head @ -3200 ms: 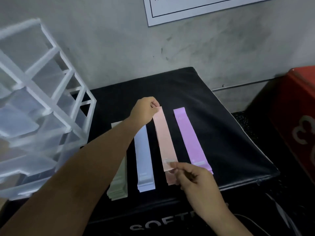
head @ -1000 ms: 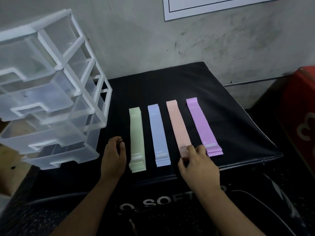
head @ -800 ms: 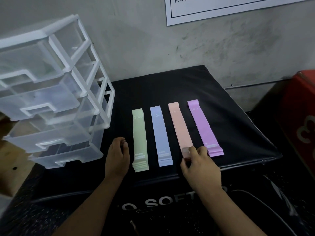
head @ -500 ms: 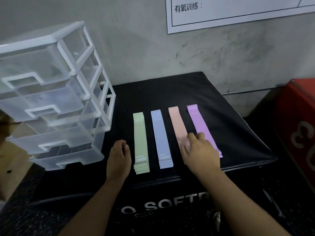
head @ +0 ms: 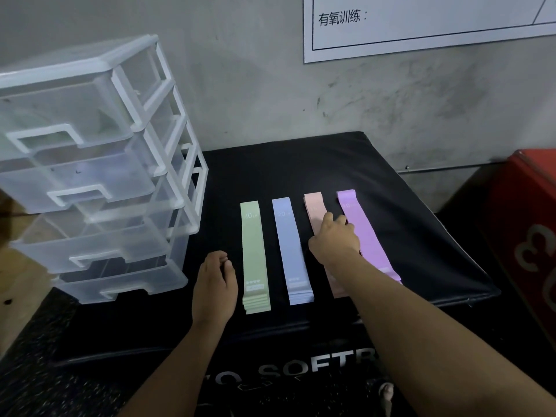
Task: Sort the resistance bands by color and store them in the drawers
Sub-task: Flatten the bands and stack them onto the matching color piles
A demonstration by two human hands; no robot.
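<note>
1. Head view showed four stacks of flat bands lying side by side on the black padded box (head: 301, 164): green stack (head: 255, 257), blue stack (head: 291, 251), peach stack (head: 314, 212) and purple stack (head: 367, 236), in that order from left to right.
2. Each stack's long axis ran from the box's near edge away toward the wall, the right-hand ones leaning slightly to the left at their far ends. The ends printed with numbers pointed at the wall.
3. The stacks lay apart from one another, with black showing between them.
4. The right hand (head: 334, 240) lay palm down on the middle of the peach stack, fingers close together and reaching forward, the outer ones touching the purple stack's edge. It pinched nothing.
5. The left hand (head: 214, 288) rested on the box just beside the green stack's near end, fingers loosely curled, holding nothing.
6. A clear plastic drawer unit (head: 90, 164) stood at the box's left, its drawers partly pulled out.
7. A red box (head: 529, 221) sat at the far right, and a white sheet (head: 421, 22) hung on the wall.
8. Three seconds earlier both hands had held one peach band by its ends over that stack. A second ago the right hand was at the stack's near end; it had since slid toward the far end. The left hand had stayed put.
</note>
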